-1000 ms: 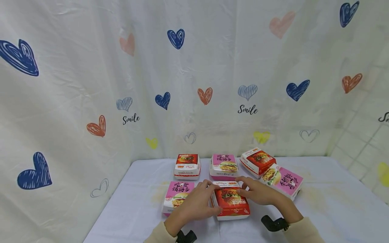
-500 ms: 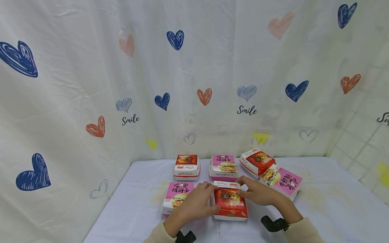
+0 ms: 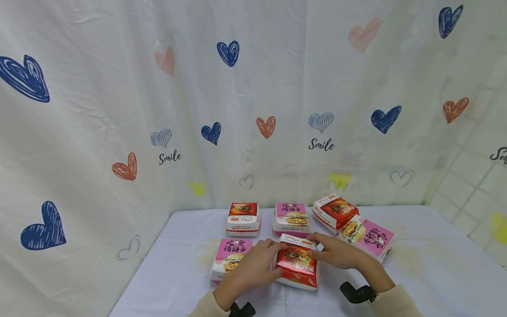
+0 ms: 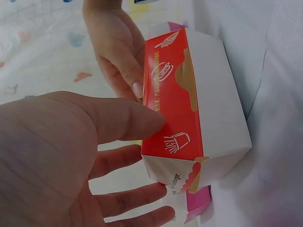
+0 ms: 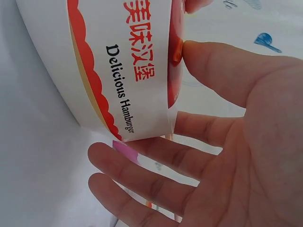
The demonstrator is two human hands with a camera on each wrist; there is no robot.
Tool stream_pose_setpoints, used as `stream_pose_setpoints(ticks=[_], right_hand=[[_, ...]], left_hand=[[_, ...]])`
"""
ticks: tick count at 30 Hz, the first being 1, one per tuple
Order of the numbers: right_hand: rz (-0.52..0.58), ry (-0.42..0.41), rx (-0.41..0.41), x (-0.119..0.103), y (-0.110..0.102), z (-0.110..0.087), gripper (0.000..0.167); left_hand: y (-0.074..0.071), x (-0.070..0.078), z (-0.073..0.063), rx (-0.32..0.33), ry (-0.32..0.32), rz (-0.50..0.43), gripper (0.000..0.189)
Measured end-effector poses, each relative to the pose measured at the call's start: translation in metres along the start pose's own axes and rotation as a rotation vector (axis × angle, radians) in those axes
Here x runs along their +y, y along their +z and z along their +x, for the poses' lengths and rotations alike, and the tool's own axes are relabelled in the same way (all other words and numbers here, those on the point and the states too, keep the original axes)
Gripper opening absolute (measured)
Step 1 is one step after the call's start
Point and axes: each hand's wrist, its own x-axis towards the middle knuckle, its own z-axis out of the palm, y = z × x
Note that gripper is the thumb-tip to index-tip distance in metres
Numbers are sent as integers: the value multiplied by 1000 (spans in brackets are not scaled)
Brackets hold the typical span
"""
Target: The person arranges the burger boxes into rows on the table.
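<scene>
In the head view, a red and white hamburger box sits turned at a slight slant on the white-covered table, between both hands. My left hand holds its left side, and the left wrist view shows the thumb pressed on the red lid and the fingers at the side wall. From the right, my right hand holds the far right part. Its thumb touches the lid edge in the right wrist view, with the fingers at a lower corner. A pink hamburger box is partly hidden behind my left hand.
Along the back stand a red box, a pink box and another red box set askew. A slanted pink box lies beside my right hand. A heart-printed curtain hangs behind the table.
The red box between my hands has turned clockwise, its near edge swinging left. Both hands stay nearly in place, and the other boxes have not moved.
</scene>
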Motion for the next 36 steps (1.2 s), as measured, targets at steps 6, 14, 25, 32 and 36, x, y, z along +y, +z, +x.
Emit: stream_pose_setpoints(ticks=[6, 14, 25, 32, 36], right_hand=[[-13, 0, 2, -2, 0, -1, 53], [-21, -16, -7, -1, -2, 0, 47], [-33, 48, -13, 1, 0, 0, 39], [-34, 8, -24, 0, -2, -1, 33], [-35, -8, -30, 0, -3, -1, 29]], left_hand=[[1, 0, 1, 12, -2, 12, 56], [1, 1, 2, 28, -16, 26, 54], [4, 3, 1, 29, -29, 39, 68], [6, 6, 0, 45, -55, 61, 73], [6, 8, 0, 56, -71, 54, 75]])
